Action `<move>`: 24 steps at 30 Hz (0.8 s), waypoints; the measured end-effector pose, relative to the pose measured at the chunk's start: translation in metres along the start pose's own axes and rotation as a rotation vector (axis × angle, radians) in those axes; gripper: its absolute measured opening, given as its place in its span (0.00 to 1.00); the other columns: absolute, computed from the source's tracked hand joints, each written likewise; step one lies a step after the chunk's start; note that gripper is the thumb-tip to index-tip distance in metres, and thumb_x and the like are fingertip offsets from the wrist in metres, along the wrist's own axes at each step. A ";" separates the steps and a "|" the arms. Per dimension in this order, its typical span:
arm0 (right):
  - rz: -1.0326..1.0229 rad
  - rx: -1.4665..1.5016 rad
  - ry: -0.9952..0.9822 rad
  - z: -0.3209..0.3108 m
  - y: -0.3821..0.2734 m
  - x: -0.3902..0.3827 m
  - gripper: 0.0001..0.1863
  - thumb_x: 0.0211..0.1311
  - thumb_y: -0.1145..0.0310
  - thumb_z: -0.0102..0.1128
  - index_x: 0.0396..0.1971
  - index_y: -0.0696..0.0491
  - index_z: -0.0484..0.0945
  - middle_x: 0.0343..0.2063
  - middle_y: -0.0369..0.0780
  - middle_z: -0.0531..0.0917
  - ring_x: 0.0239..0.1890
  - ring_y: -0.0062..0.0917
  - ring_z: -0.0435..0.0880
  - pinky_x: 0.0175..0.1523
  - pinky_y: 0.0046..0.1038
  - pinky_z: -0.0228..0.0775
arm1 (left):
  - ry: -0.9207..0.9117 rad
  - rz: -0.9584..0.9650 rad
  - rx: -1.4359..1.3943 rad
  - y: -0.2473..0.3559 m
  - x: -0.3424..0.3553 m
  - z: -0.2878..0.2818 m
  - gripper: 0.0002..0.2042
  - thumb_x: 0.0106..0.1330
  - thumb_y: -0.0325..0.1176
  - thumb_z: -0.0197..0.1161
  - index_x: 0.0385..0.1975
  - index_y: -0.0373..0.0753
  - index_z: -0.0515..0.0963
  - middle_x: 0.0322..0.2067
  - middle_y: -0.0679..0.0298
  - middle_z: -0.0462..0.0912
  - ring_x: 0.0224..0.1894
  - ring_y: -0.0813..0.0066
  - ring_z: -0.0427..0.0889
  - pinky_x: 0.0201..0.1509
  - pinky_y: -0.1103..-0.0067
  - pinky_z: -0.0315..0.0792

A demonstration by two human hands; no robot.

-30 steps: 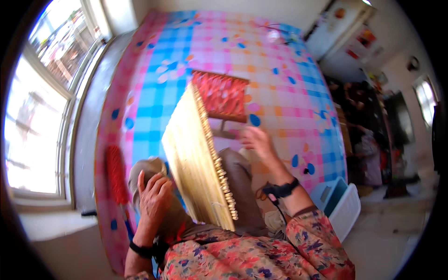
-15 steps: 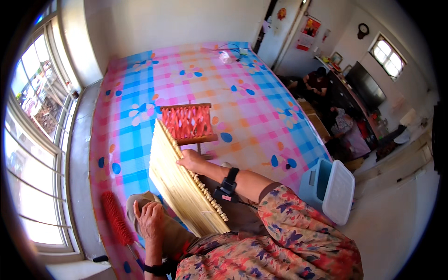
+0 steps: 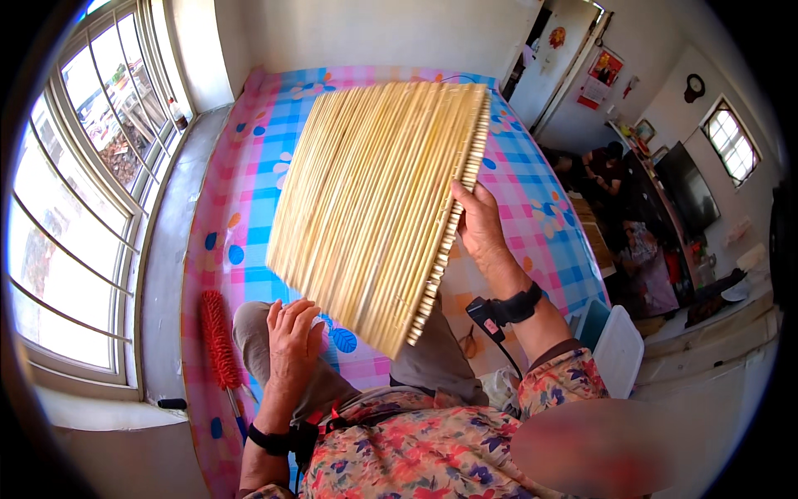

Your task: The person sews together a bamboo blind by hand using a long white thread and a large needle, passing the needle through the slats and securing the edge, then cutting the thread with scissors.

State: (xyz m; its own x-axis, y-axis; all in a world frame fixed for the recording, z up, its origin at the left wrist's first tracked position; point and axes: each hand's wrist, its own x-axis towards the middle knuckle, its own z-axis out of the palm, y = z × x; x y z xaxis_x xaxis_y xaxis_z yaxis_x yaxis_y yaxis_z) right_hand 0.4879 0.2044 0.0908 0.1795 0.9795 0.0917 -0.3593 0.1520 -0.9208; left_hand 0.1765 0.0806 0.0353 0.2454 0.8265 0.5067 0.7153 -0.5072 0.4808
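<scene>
1. My right hand (image 3: pixel 482 226) is closed on the right edge of the reed panel (image 3: pixel 374 208), thumb on the near face and the other fingers mostly hidden behind. With the weight hanging out to one side of that hold, I judge the panel could twist or slip if my grip loosens.
2. My left hand (image 3: pixel 291 337) is half open, fingers loosely bent, gripping nothing that I can see. Its fingertips sit right by the panel's lower edge; I cannot tell whether they touch. Without support there, that side might sag.
3. The panel stands tilted before me, above my legs: a broad, four-sided sheet of slim straw-coloured stalks laid side by side, ridged and slightly glossy. The stalk ends make a knobbly right edge, which could catch skin or cloth if dragged.
4. Its lowest corner points toward my brown trousers (image 3: pixel 432 358) and could snag the soft weave if it drops.
5. On my right wrist, a dark strap (image 3: pixel 517 304) trails a thin cable (image 3: pixel 511 358), which might hook a stalk end during a turn.
6. Farther left, a shaggy red duster (image 3: pixel 219 341) lies on the smooth plaid sheet (image 3: pixel 249 175); a wide swing could knock it.
7. Off to my right is a pale blue plastic tub (image 3: pixel 592 324) with a flat white lid (image 3: pixel 623 353).
</scene>
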 end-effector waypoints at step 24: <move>0.270 0.429 0.000 0.060 0.106 -0.131 0.21 0.68 0.67 0.48 0.59 0.54 0.61 0.52 0.38 0.70 0.54 0.25 0.70 0.58 0.32 0.67 | -0.340 0.020 0.457 0.073 -0.018 -0.009 0.21 0.60 0.28 0.50 0.54 0.28 0.66 0.56 0.47 0.67 0.62 0.53 0.65 0.63 0.58 0.57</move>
State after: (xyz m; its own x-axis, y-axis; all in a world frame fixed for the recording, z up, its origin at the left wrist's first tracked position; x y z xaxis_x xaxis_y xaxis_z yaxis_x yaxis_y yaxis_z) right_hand 0.3711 0.1004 0.0038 0.0285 0.9914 -0.1280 -0.7366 -0.0658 -0.6731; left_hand 0.2187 0.0266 0.0684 0.4046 0.8882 0.2176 0.9001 -0.4288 0.0769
